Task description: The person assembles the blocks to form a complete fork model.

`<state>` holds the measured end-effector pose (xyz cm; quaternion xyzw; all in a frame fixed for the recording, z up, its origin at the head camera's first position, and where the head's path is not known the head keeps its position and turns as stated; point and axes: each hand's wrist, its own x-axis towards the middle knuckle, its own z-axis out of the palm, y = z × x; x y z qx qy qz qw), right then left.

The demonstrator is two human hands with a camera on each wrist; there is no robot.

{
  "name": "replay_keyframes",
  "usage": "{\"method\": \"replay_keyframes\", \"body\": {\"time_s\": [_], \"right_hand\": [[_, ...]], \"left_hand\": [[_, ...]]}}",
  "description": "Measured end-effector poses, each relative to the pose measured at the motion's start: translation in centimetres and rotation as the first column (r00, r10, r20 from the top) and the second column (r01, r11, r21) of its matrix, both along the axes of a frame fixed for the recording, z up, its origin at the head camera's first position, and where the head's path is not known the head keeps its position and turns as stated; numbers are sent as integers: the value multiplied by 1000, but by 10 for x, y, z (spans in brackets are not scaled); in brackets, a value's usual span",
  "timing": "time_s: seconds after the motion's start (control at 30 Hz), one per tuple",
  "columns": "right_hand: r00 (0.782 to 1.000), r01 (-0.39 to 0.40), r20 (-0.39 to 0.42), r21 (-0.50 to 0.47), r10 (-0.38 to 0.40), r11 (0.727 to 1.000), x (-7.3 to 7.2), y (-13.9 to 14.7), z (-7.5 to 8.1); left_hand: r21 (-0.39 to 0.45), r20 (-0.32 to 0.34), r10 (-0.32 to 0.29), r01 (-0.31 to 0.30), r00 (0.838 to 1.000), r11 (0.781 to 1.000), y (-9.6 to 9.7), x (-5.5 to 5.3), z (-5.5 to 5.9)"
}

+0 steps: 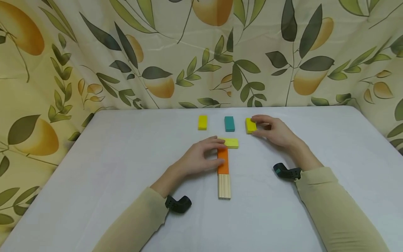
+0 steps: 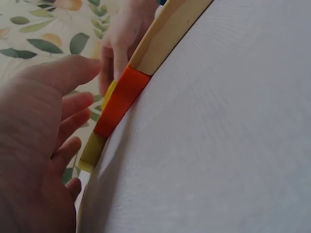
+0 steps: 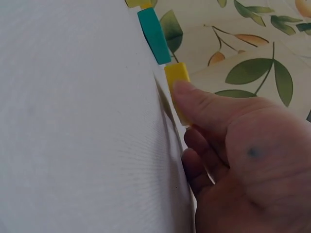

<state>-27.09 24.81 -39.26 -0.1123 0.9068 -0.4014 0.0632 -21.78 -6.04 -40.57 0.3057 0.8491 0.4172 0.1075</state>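
My right hand (image 1: 275, 133) pinches a yellow block (image 1: 249, 126) at the right end of the far row; in the right wrist view the thumb (image 3: 204, 104) lies against its face. My left hand (image 1: 198, 157) is over the left side of an orange block (image 1: 223, 168), its fingers loosely bent and grasping nothing. Beyond the orange block a lime-yellow block (image 1: 232, 143) lies crosswise, partly under the left fingertips in the head view. A bare wood block (image 1: 224, 187) continues the line on the near side.
A teal block (image 1: 229, 124) and another yellow block (image 1: 203, 122) lie in the far row, left of the gripped one. All rest on a white-covered table (image 1: 94, 192). A fruit-and-leaf patterned cloth (image 1: 195, 91) hangs behind the table's far edge.
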Motion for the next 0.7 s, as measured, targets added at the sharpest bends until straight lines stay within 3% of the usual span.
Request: {"method": "replay_keyframes", "body": {"time_s": [0.17, 0.47, 0.7], "right_hand": [[1000, 23, 12, -56, -22, 998, 1, -3, 0], [998, -9, 54, -84, 14, 996, 10, -18, 5], [998, -54, 7, -85, 55, 995, 10, -30, 3]], "left_hand": [[-24, -1, -10, 10, 1000, 1000, 0, 1, 0], [-102, -41, -66, 61, 997, 993, 0, 1, 1], [-146, -71, -93, 82, 993, 986, -1, 0, 1]]}}
